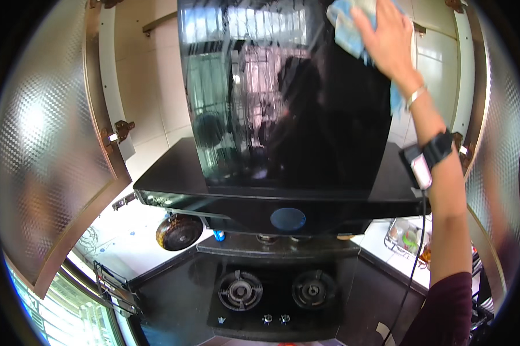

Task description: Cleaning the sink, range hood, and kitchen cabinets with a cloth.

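Note:
My right hand (385,41) presses a light blue and white cloth (344,26) against the upper right part of a glossy black range hood chimney (351,125). Part of the cloth hangs past the chimney's right edge, below the wrist. Streaks and smears show on the chimney's shiny face, along with reflections of a barred window. Below it projects the hood's wide black base (242,201), which has an oval panel (288,219) at its front. My left hand is out of view.
Cabinet doors with patterned glass, left (57,129) and right (498,164), stand swung out on both sides. Beneath the hood lies a two-burner gas hob (277,298). A dark pan (180,232) hangs at left; a wire rack (405,238) holds jars at right. A cable (415,259) trails from my forearm.

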The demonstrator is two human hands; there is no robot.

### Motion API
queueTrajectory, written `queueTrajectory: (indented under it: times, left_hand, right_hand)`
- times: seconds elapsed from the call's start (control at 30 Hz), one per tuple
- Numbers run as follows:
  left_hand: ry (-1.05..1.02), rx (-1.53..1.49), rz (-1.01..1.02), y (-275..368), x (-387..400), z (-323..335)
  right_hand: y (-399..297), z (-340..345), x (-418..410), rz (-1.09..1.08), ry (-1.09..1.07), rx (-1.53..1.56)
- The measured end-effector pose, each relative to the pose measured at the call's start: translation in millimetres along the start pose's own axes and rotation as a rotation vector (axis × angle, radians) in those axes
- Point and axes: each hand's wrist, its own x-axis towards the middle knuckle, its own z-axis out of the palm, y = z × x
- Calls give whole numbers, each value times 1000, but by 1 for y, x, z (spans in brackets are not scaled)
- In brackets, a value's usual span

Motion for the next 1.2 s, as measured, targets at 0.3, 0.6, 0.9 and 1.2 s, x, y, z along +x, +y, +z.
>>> queueTrajectory:
  times: [0.3,0.6,0.9,1.2]
  left_hand:
    - [-16,258,215,66,28,21]
    - [-19,376,342,83,44,26]
    - [24,402,355,74,43,21]
    - [83,406,356,55,38,16]
  right_hand:
    - [-103,46,3,-505,60,327]
    - [-116,19,-145,-881,-693,638]
    - [-79,55,134,-161,158,170]
    - [-216,70,-27,-803,-346,664]
